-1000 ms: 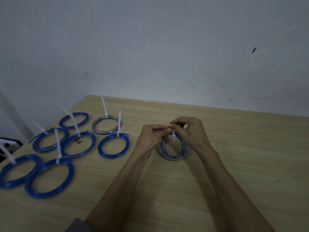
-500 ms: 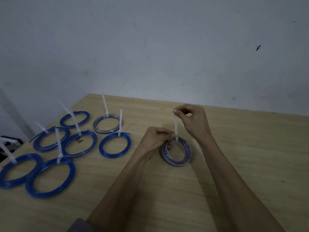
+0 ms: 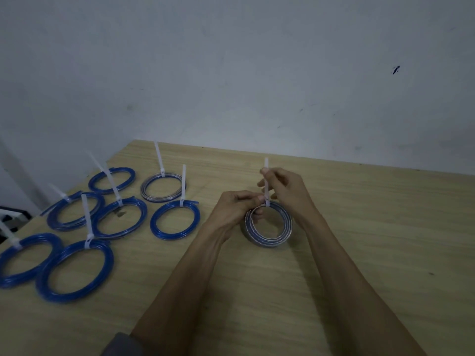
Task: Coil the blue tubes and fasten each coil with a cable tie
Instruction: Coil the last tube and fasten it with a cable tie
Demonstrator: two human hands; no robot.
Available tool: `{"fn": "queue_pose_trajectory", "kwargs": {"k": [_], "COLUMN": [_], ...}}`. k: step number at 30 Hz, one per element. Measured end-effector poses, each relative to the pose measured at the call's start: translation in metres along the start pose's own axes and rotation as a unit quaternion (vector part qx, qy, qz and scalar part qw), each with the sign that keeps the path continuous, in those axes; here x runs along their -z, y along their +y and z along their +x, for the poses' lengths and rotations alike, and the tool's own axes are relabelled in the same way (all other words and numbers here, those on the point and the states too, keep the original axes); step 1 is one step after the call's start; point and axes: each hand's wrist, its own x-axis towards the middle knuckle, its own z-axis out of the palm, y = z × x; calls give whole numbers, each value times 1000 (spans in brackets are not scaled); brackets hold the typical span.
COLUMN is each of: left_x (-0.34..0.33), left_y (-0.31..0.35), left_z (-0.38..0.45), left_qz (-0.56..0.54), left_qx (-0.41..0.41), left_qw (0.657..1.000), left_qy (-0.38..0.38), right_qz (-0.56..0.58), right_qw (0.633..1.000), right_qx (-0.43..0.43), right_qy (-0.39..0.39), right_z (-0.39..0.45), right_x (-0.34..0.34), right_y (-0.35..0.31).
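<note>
A coil of pale bluish tube [image 3: 268,235] stands tilted on the wooden table [image 3: 372,227], near its middle. My left hand [image 3: 235,209] grips the coil's top left rim, fingers curled round it. A white cable tie [image 3: 266,186] wraps the coil's top and sticks straight up. My right hand [image 3: 288,190] pinches the tie's tail above the coil, with the tip of the tie showing above my fingers.
Several tied coils lie on the table's left part, most of them blue [image 3: 175,219], one pale [image 3: 162,187], each with a white tie tail sticking up. A grey wall [image 3: 231,73] rises behind the table. The table's left edge drops off beside the coils.
My right hand has drawn the tie's tail upward from the coil, then slid back down along it. The left hand stays on the coil's rim.
</note>
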Motion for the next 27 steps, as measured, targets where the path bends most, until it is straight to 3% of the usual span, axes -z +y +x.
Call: {"fn": "queue_pose_trajectory", "kwargs": {"k": [3,8,10,14,21,27], "left_x": [5,14,18,21,15,22], "left_y": [-3,-2,0,0,-6,-3], "left_z": [3,2,2,4,5,2], "left_qz": [-27,1,20,33,142,106], "left_qx": [-1,16,24,13,-90,-28], "left_qw": [1000,999,997,998,986,992], "left_qy": [16,-44,-71,-54,-16,-69], "right_qz": [-64,-91,-88,-55,23,27], "right_qw": [997,995,994,997,998,997], "right_qx": [29,43,47,25,-23,-23], "right_qy": [-37,24,37,38,55,64], "right_z": [-10,-15,-15,-14,-14,-15], "right_x": [-4,-6,-9,-12,-13,-13], "right_y": [15,31,29,32,35,33]}}
